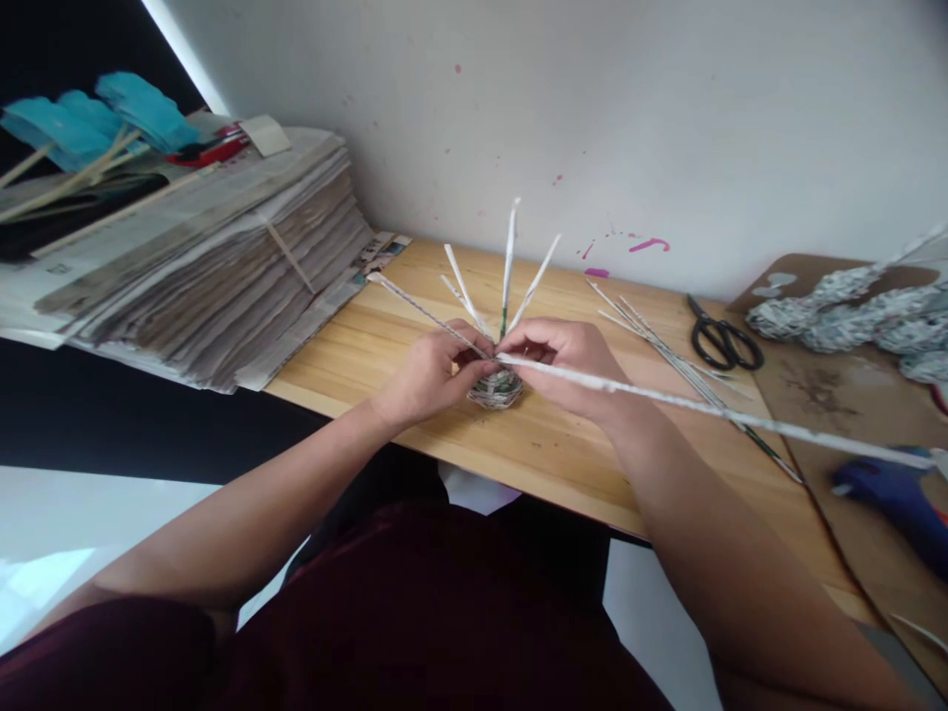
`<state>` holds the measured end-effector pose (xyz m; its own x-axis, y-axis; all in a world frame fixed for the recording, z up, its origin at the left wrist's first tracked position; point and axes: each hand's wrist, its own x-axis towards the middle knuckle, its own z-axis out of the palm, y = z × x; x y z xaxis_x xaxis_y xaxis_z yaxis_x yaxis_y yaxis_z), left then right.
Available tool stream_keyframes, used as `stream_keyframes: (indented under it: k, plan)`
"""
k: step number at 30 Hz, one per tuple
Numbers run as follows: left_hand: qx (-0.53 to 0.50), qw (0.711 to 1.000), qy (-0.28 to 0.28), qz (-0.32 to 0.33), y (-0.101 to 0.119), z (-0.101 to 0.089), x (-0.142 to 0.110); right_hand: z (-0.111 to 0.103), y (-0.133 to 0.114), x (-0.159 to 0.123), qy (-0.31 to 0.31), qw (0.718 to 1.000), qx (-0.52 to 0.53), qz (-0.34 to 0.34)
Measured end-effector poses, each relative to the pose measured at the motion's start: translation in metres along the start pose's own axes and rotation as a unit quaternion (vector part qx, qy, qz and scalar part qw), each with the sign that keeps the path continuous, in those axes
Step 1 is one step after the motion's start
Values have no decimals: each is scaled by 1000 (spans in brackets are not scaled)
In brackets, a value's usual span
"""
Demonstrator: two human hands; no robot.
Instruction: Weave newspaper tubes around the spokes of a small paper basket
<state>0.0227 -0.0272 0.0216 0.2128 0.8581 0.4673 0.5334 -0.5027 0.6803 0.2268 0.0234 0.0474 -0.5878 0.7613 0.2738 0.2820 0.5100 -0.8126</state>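
A small woven basket of rolled paper strips (495, 390) rests on the wooden table, near its front edge. Several white paper spokes (510, 262) stick up and outward from it. My left hand (436, 373) pinches at the basket's upper edge, where a paper strip slants up to the left. My right hand (563, 360) closes beside it on a long white paper strip (667, 397), which runs far out to the right over my forearm. The fingertips of both hands nearly meet and hide part of the rim.
On the left rises a tall stack of newspapers (244, 267), with blue-tipped sticks (148, 109) above. To the right lie loose paper strips (667, 351), black scissors (722, 341), a brown board (815, 395) with woven paper pieces (829, 306), and a blue tool, perhaps a glue gun (889, 499).
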Motion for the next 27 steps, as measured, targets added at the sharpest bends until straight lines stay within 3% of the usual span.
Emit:
stream_keyframes:
  k: [12,27]
  plan:
    - [76,997,14,5,12,-1,1,10,6,4,25,999,24,18]
    - [29,999,-16,-25,7,-4,5,7,15,1,1,994,101,38]
